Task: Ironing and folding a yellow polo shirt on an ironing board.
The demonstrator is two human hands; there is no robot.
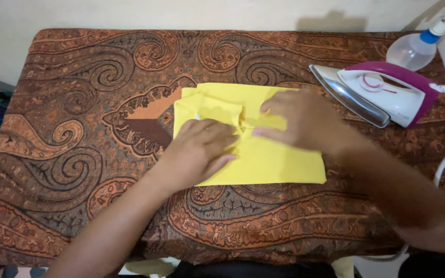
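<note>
Yellow cloth (263,154) mid-fold on patterned table (78,103): left hand (202,149) and right hand (294,121) pressed flat, fingers spread, grasping nothing. Probably creasing; iron (382,95) parked beside, within reach.

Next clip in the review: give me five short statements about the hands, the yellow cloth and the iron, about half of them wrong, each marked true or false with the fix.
1. Both hands rest on the yellow cloth. True: the left hand and the right hand press flat on it.
2. The right hand grips the iron. False: the iron sits apart, to that hand's right.
3. The iron is white and purple. True.
4. The cloth lies on a bare wooden table. False: it lies on a brown paisley cover.
5. A spray bottle stands behind the iron. True.
</note>
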